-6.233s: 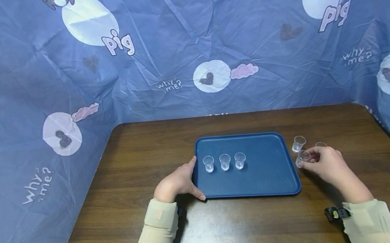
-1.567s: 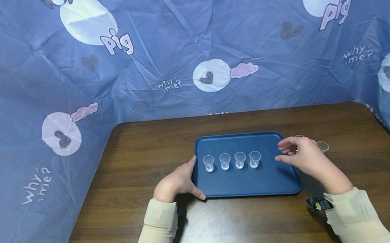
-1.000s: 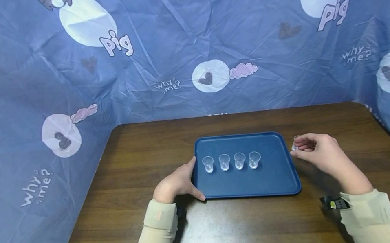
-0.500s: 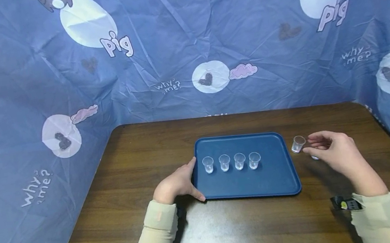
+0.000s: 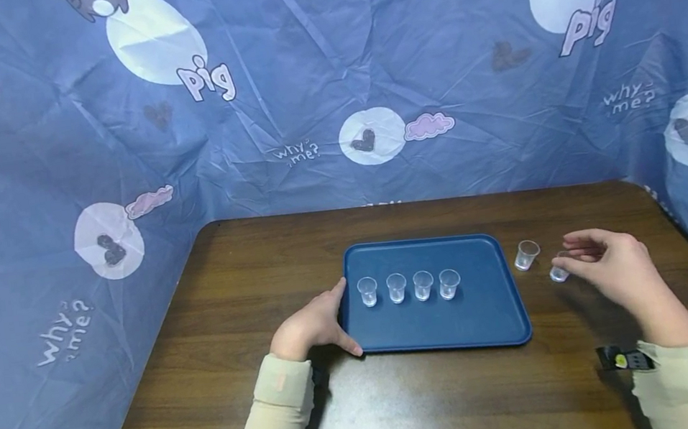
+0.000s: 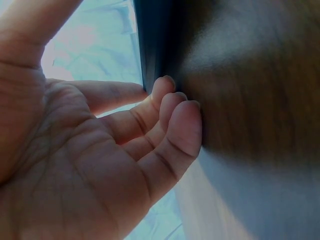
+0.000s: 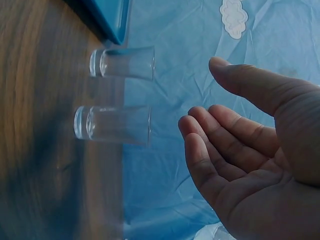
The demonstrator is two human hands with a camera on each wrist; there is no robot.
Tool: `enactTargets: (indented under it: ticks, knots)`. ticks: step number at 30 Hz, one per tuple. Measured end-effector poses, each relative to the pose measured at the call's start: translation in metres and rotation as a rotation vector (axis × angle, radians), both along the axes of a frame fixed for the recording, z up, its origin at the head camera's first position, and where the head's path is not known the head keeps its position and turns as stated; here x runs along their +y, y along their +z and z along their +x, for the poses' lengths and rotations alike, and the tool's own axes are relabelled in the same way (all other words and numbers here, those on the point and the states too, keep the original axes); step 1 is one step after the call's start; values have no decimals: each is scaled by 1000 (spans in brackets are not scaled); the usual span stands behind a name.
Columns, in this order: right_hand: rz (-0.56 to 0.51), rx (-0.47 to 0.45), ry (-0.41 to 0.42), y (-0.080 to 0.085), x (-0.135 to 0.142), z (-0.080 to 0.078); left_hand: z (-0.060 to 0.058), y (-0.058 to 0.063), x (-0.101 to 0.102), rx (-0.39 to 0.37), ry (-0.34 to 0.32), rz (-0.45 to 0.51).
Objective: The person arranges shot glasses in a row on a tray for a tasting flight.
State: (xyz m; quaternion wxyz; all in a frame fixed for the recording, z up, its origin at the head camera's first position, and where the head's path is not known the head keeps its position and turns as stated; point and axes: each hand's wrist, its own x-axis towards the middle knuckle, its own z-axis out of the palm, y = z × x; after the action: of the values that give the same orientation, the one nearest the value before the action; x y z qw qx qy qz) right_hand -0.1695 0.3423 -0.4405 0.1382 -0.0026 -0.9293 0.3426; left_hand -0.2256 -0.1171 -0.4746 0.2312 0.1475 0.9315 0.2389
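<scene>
My left hand rests along the left edge of the blue tray, its thumb at the near corner. In the left wrist view a finger reaches the tray's side while other fingertips meet the tabletop. A row of several small clear shot glasses stands upright on the tray, the rightmost glass near its middle. Right of the tray, my right hand hovers with parted fingers by another shot glass, partly covering it. The right wrist view shows this glass apart from the fingers.
One more clear shot glass stands between the tray's right edge and the right hand. The brown wooden table is bounded at the back and sides by a blue printed cloth.
Since the oldest frame, a glass has gone from the right hand onto the row's right end. Lately the right hand has moved rightward, from the glass beside the tray to the farther one.
</scene>
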Motion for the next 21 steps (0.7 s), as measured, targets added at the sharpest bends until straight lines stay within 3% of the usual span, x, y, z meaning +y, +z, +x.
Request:
enactTargets:
  ticks: [12, 21]
  knots:
    - [34, -30, -28, -7, 18, -2, 1, 1, 0, 0, 4, -3]
    - [69, -127, -30, -15, 26, -3, 1, 2, 0, 0, -1, -3]
